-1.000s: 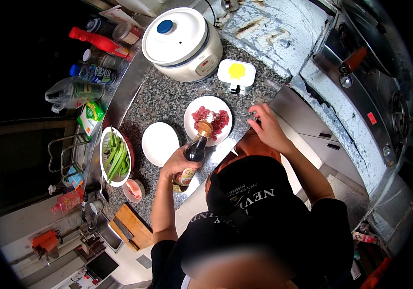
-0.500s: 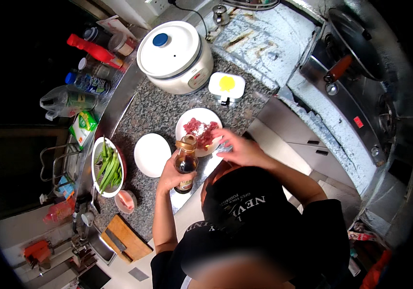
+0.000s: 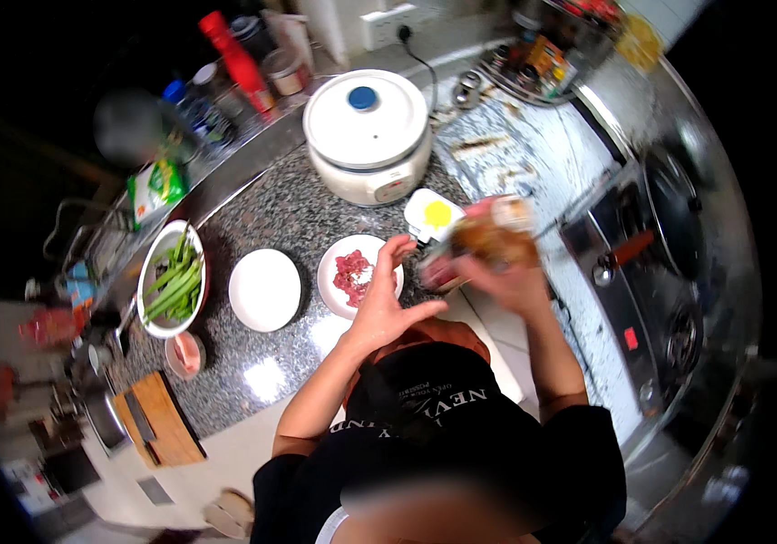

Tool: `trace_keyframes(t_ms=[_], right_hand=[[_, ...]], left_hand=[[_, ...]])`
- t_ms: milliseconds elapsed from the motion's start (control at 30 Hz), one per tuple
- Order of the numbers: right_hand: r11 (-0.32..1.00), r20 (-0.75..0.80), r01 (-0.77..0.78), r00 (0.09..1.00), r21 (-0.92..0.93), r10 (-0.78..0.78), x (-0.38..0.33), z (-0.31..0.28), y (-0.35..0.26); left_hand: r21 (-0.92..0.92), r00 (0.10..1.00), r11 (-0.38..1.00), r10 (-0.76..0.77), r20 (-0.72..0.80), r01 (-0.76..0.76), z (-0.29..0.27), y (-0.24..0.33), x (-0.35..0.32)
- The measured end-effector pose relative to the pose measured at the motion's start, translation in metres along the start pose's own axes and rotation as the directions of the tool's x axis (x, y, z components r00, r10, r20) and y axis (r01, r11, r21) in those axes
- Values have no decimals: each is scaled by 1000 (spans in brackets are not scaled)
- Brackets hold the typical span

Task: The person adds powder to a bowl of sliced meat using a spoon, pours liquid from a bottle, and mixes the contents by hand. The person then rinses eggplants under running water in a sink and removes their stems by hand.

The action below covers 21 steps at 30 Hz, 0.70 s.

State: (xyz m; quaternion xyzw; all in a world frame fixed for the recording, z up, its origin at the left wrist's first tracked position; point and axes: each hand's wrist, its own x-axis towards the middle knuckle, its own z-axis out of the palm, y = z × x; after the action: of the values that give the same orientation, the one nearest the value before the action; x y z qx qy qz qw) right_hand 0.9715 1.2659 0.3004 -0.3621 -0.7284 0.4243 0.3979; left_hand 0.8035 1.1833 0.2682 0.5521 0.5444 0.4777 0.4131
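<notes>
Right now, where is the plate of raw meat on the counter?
In the head view the plate of raw meat sits centre-counter, just right of the empty white plate, in front of the rice cooker, under the left hand.

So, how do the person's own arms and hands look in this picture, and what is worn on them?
Both hands are bare: the left hand and the right hand show no gloves, and I can make out no rings or watch, though the right hand is blurred. The forearms are uncovered too. Short black sleeves of a dark top end near the elbows. Nothing else is worn on the arms.
</notes>
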Motion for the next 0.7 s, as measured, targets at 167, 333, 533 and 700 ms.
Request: trace_keyframes(t_ms=[167, 333, 533, 700], right_hand=[[994, -402, 106, 912, 21, -88, 50, -67, 40], [1000, -518, -24, 855, -15, 13, 81, -102, 171], [998, -568, -10, 823, -63, -28, 85, -109, 254], [999, -604, -39, 796, 5, 34, 91, -107, 257]], left_hand=[[-476, 869, 826, -444, -220, 301, -23, -124, -62], [-696, 466, 531, -829, -310, 483, -11, -184, -118], [-882, 421, 411, -859, -290, 230, 7, -192, -100], [-868, 355, 468, -850, -390, 166, 16, -206, -94]])
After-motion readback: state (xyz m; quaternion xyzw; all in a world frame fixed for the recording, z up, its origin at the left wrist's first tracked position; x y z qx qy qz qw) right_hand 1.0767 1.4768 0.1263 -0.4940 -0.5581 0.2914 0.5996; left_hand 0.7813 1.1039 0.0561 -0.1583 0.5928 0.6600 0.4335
